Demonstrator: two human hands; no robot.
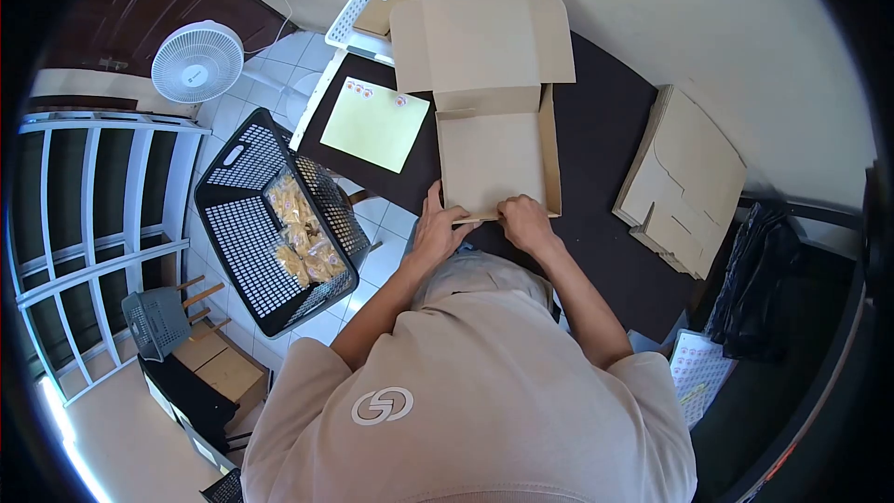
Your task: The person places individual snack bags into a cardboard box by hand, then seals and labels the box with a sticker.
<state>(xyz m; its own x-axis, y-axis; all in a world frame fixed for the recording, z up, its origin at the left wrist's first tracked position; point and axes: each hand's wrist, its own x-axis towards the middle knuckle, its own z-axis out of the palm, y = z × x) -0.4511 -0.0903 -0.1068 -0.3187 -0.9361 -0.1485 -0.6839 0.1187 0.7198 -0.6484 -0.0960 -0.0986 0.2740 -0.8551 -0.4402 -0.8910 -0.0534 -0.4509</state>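
A brown cardboard box (492, 154) lies on the dark table in front of me, its lid with side flaps folded back away from me. At its near left corner is my left hand (436, 231), fingers along the outside of the left wall and thumb on the near edge. My right hand (527, 224) is closed over the near wall toward the right, its fingertips curled inside. The bottom of the box is bare cardboard. Left of it lies a pale yellow sheet (377, 126) with several small round stickers along its top.
A stack of flat cardboard blanks (684, 182) sits at the table's right. Behind the box is a white basket (349, 9) holding a closed carton (393, 2). To the left stand a black crate (247, 251) with bagged snacks (305, 233) and a white fan (196, 61).
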